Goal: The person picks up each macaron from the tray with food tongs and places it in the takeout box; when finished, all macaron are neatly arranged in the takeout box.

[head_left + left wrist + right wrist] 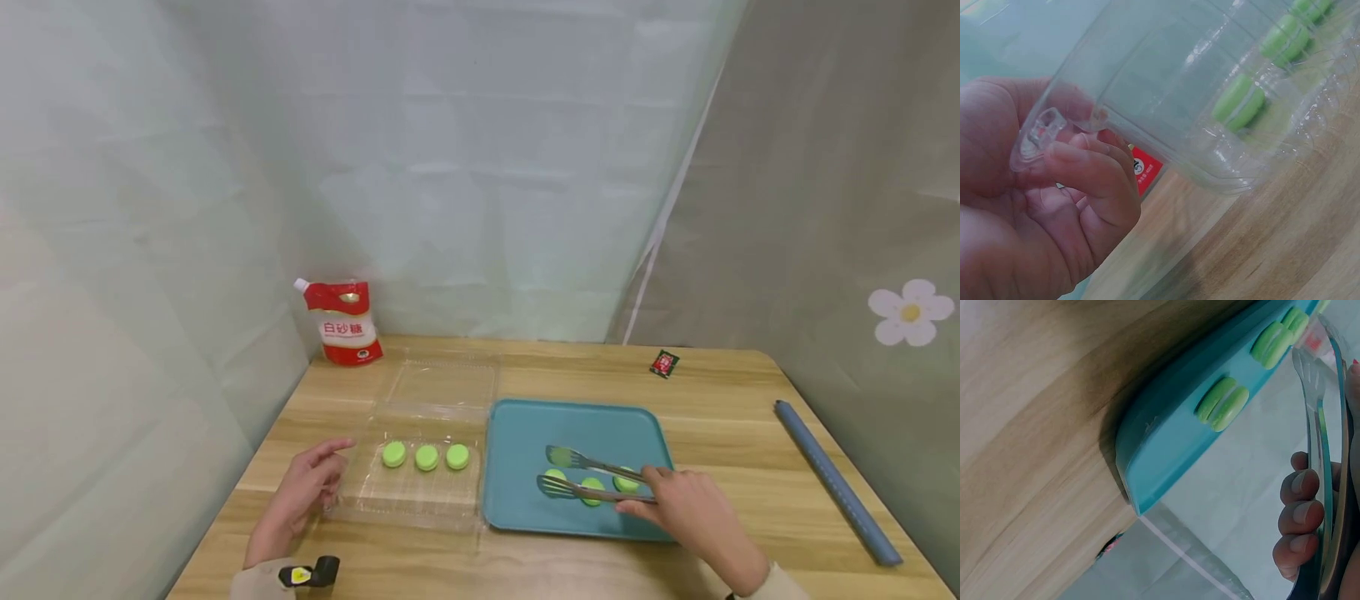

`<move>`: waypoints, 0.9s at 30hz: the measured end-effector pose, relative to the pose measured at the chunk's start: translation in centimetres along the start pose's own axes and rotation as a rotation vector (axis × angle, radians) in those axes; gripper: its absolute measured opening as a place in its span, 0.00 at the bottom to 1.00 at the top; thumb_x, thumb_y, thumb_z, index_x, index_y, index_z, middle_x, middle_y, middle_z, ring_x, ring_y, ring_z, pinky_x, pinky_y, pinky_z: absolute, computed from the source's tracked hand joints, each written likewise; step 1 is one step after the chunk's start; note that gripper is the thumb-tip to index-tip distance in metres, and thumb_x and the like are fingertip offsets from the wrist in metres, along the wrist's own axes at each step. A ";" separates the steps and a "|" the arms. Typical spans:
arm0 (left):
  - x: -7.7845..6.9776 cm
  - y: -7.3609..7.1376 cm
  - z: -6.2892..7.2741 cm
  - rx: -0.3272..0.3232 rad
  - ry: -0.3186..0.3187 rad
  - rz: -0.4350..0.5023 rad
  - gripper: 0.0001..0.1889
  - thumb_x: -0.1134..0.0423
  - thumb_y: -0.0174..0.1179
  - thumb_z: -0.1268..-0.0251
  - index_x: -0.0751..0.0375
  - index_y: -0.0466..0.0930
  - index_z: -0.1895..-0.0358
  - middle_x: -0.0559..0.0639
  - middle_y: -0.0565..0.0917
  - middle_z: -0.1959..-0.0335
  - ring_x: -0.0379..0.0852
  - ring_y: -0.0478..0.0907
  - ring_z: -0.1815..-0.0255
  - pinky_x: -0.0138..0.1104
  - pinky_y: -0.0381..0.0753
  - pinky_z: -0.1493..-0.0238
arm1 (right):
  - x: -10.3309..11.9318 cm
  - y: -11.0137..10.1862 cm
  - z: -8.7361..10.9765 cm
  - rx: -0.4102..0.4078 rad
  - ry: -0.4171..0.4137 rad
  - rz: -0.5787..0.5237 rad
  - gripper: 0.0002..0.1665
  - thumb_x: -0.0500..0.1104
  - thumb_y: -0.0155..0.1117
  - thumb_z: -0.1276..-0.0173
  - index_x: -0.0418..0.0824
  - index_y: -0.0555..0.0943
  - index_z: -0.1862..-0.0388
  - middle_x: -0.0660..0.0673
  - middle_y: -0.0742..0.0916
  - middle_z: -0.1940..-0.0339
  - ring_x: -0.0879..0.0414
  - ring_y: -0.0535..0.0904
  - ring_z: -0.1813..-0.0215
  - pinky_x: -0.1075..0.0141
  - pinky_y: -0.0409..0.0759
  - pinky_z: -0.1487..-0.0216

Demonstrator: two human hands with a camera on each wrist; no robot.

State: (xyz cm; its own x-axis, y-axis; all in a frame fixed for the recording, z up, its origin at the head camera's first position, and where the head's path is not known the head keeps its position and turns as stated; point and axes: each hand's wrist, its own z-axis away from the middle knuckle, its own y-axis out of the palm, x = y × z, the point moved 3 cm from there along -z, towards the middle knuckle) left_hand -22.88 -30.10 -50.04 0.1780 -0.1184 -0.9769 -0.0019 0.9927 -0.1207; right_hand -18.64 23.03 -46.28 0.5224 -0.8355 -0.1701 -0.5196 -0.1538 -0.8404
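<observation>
My left hand (303, 492) pinches the near left corner of a clear plastic box (405, 504), its fingers curled round that corner in the left wrist view. The box lies with its lid folded back, and three green macarons (427, 457) sit in a row inside. My right hand (693, 508) grips metal tongs (600, 493) above a blue tray (517, 425). The slotted ends of the tongs stand apart over several green macarons (1222, 405) lying on the tray. Whether the tongs touch any macaron, I cannot tell.
A red and white sugar pouch (348, 325) stands at the table's back left corner. Toward the back right lies a small dark sachet (664, 363). A long blue-grey strip (836, 479) lies along the right side. Pale curtains (480, 167) hang around the table.
</observation>
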 end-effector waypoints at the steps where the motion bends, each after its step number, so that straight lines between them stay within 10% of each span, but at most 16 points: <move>1: 0.0 0.0 0.0 0.001 0.001 -0.001 0.26 0.71 0.49 0.28 0.72 0.64 0.28 0.48 0.67 0.78 0.41 0.65 0.80 0.31 0.67 0.80 | 0.0 0.0 0.0 -0.005 -0.004 0.001 0.36 0.78 0.54 0.39 0.48 0.66 0.77 0.60 0.59 0.84 0.68 0.49 0.84 0.71 0.50 0.87; 18: -0.3 0.0 0.2 0.004 -0.006 -0.018 0.26 0.71 0.48 0.28 0.72 0.65 0.28 0.47 0.68 0.77 0.41 0.65 0.79 0.30 0.68 0.80 | -0.2 0.1 -0.5 0.007 -0.038 -0.011 0.33 0.77 0.55 0.40 0.51 0.67 0.81 0.61 0.58 0.85 0.69 0.45 0.82 0.72 0.48 0.85; 27: -0.2 0.0 0.2 0.005 -0.008 -0.025 0.26 0.70 0.48 0.27 0.72 0.63 0.27 0.48 0.68 0.77 0.42 0.65 0.79 0.31 0.68 0.80 | 0.0 0.0 -1.2 0.063 -0.011 -0.036 0.31 0.70 0.71 0.48 0.52 0.66 0.80 0.61 0.58 0.84 0.69 0.47 0.82 0.72 0.47 0.84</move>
State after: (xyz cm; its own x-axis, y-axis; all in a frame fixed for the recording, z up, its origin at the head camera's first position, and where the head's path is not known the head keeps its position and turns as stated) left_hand -22.74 -30.05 -49.80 0.1855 -0.1425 -0.9723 0.0077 0.9896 -0.1436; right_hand -19.47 22.38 -45.69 0.5477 -0.8242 -0.1441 -0.4568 -0.1502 -0.8768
